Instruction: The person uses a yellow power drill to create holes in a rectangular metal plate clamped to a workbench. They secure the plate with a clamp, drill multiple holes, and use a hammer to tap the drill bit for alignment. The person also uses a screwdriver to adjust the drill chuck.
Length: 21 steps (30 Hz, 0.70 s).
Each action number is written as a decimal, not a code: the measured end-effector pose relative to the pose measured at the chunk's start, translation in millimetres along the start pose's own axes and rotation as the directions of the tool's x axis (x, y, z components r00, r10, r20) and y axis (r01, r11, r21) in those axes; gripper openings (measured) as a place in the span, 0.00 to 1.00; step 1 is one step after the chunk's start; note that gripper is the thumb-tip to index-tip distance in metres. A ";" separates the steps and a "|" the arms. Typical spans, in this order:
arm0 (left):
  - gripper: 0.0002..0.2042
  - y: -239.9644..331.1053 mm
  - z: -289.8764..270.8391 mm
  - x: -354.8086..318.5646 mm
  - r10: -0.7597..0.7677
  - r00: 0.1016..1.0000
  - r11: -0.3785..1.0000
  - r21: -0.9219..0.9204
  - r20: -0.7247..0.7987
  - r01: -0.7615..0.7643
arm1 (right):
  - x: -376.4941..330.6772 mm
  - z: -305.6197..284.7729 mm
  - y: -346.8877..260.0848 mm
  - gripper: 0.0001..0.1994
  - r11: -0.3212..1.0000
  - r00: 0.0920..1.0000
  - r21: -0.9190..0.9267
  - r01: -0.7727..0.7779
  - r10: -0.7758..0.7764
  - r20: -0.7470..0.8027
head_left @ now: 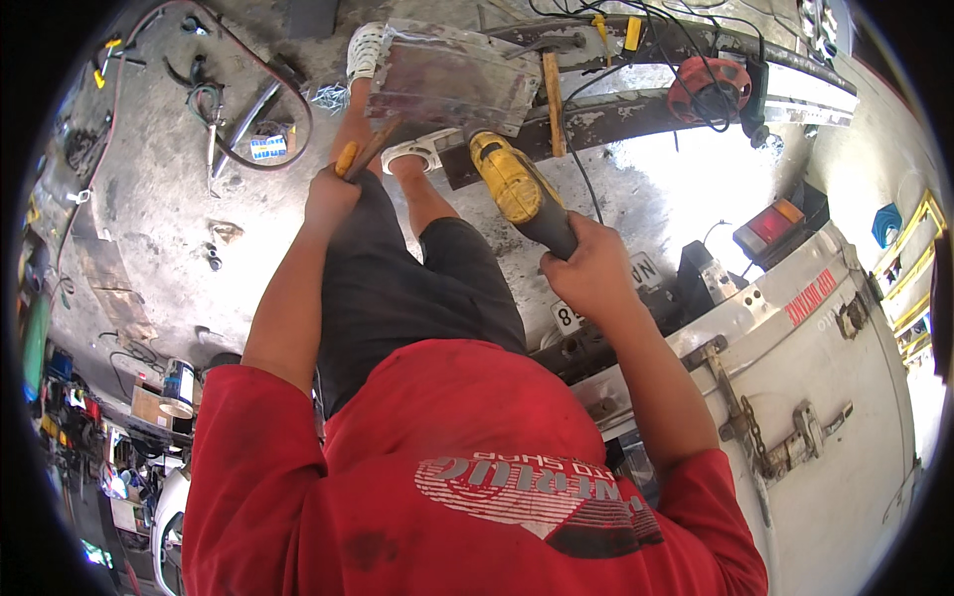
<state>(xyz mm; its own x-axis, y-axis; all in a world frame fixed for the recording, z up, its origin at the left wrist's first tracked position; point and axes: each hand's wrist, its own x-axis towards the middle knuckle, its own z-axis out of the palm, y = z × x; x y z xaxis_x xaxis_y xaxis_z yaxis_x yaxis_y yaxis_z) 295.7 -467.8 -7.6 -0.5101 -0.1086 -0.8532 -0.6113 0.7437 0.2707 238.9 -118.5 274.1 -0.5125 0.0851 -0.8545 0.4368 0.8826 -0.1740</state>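
My left hand (pixel 332 202) is closed round a narrow brown tool with a yellow part (pixel 347 159); its exact kind is unclear. Held in my right hand (pixel 596 266) by its black rear end is a yellow and black angle grinder (pixel 512 184). The grinder's head points at the near edge of a scuffed metal plate (pixel 452 74); whether they touch cannot be made out. The plate lies by my white shoes, against a long dark metal beam (pixel 621 117). A thin wooden strip (pixel 554 104) crosses the beam just right of the plate.
A red round reel-like thing (pixel 708 89) with tangled black cables sits on the beams. At right stands a white vehicle panel (pixel 835 387) with a latch and a red tail light (pixel 770 228). Hoses, a small blue box (pixel 268 147) and loose screws (pixel 331 97) lie on the left floor.
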 end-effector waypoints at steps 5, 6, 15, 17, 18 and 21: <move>0.23 3.1 -4.8 1.1 -0.017 1.000 1.000 0.021 0.003 0.017 | -19.4 -14.4 5.0 0.18 0.998 0.999 0.048 0.049 -0.048 -0.021; 0.23 6.9 -6.0 -0.6 -0.020 1.000 1.000 0.018 0.016 0.020 | -24.6 -17.4 6.5 0.18 0.998 0.999 0.047 0.052 -0.051 -0.013; 0.24 12.4 -9.1 -2.4 -0.053 0.997 0.998 0.036 0.049 0.051 | -35.0 -20.5 -7.6 0.23 0.979 0.983 0.098 0.177 -0.172 -0.063; 0.24 10.5 -8.1 -2.0 -0.046 0.998 0.998 0.043 0.036 0.045 | -29.3 -16.4 -10.4 0.17 0.979 0.983 0.103 0.178 -0.172 -0.060; 0.23 10.0 -7.3 -1.2 -0.045 0.999 0.998 0.054 0.026 0.044 | -26.9 -14.8 -10.9 0.17 0.978 0.982 0.097 0.186 -0.181 -0.062; 0.24 12.5 -7.2 -0.7 -0.052 0.999 0.997 0.050 0.013 0.051 | -21.7 -8.2 -9.8 0.17 0.977 0.979 0.083 0.195 -0.190 -0.068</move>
<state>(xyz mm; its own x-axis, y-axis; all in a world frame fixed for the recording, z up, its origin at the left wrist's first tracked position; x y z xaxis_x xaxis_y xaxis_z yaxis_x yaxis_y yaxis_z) 284.1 -463.2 -0.4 -0.4700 -0.1387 -0.8717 -0.6055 0.7693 0.2040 239.7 -125.2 298.3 -0.6351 -0.0528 -0.7706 0.3881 0.8408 -0.3774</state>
